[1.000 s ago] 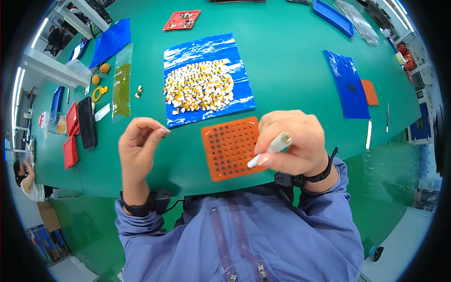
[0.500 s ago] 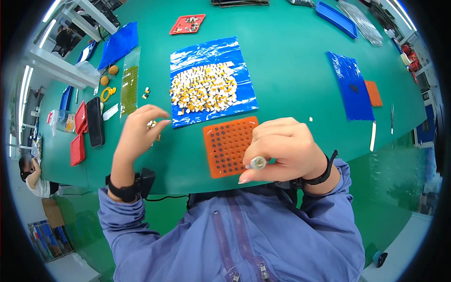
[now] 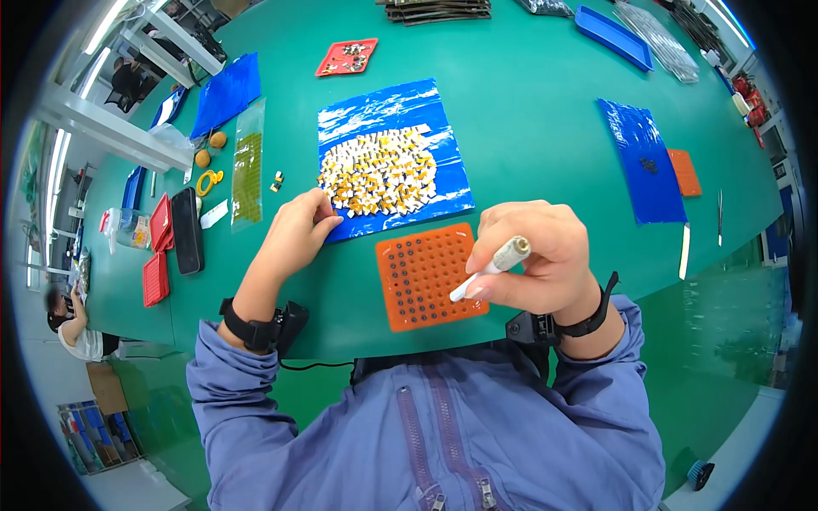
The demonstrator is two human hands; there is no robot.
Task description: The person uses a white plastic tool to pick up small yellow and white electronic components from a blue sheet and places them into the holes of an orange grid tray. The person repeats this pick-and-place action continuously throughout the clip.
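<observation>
My right hand (image 3: 541,260) is closed round a slim pen-like tool (image 3: 492,269) with a white shaft and a worn, pale upper end. Its white tip hovers over the right side of an orange pegboard (image 3: 434,285). Small dark round parts sit in its left columns and lower rows; the other holes show no dark part. At the lower left edge of a blue plastic sheet (image 3: 452,183), my left hand (image 3: 296,232) has its fingers curled and thumb close to the index finger. Its fingertips are beside a pile of small white-and-yellow pieces (image 3: 383,175); any piece between them is hidden.
Left on the green table lie a clear bag strip (image 3: 248,166), a black case (image 3: 187,230), red trays (image 3: 156,278) and yellow scissor-like handles (image 3: 207,182). A red tray (image 3: 347,57) sits farther back. Rightward are another blue sheet (image 3: 635,162) and tweezers (image 3: 720,217).
My left hand has moved right to the edge of the sheet, its fingers drawn closer together. My right hand has shifted slightly right, and the tool's white tip now shows.
</observation>
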